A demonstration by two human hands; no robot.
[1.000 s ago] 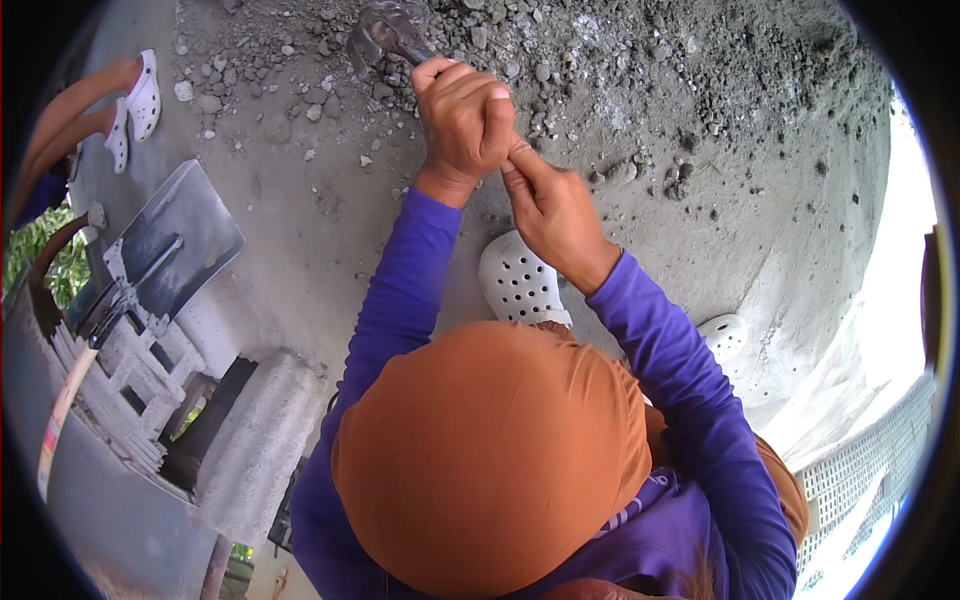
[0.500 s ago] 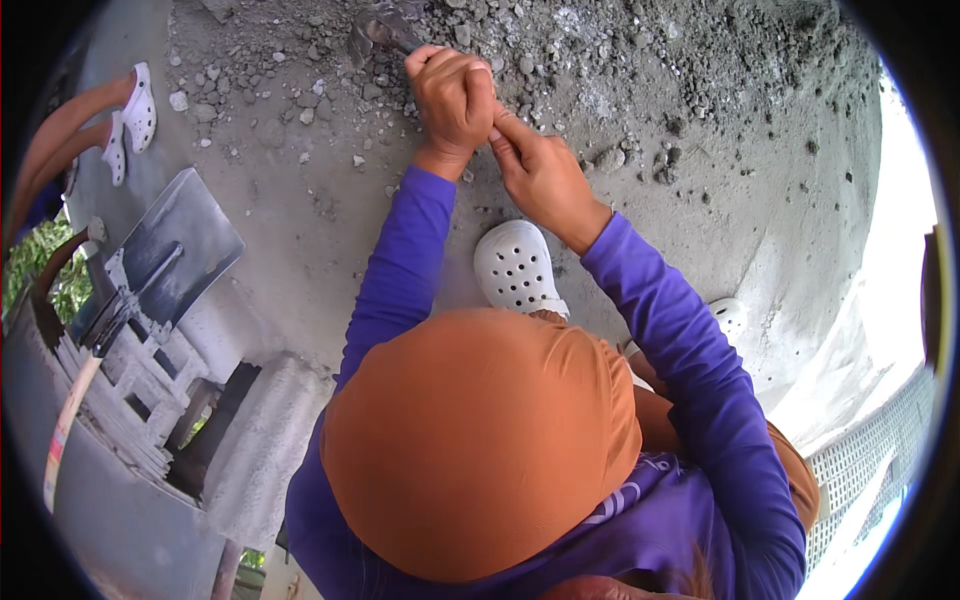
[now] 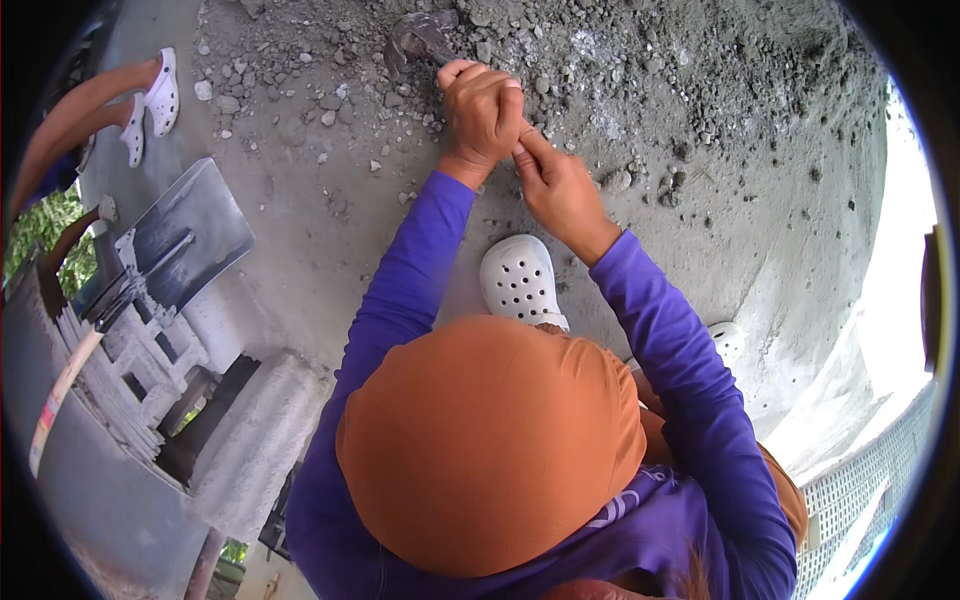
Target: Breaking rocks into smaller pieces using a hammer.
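My left hand point(image 3: 482, 115) is closed round the handle of a short hand tool with a dark, curved metal head point(image 3: 422, 42). The tool's exact kind cannot be made out. Behind it, my right hand point(image 3: 562, 185) grips the handle's end, nearly touching the left; most of the handle is hidden by my fingers. The metal head lies at the edge of a spread of grey rubble point(image 3: 640, 90), crumbled lumps and dusty grit on a concrete floor point(image 3: 350, 240).
My white perforated clog point(image 3: 520, 278) stands below my hands. At the left are a flat-bladed shovel point(image 3: 205, 235), stacked hollow blocks point(image 3: 150, 365) and a pale rough slab point(image 3: 260, 440). Another person's legs in white clogs point(image 3: 162, 92) show at the upper left. A mesh panel point(image 3: 870, 480) borders the lower right.
The whole view has shifted, so the scene sits a little further right. The tool head has moved slightly right against the rubble, with both hands still gripping the handle.
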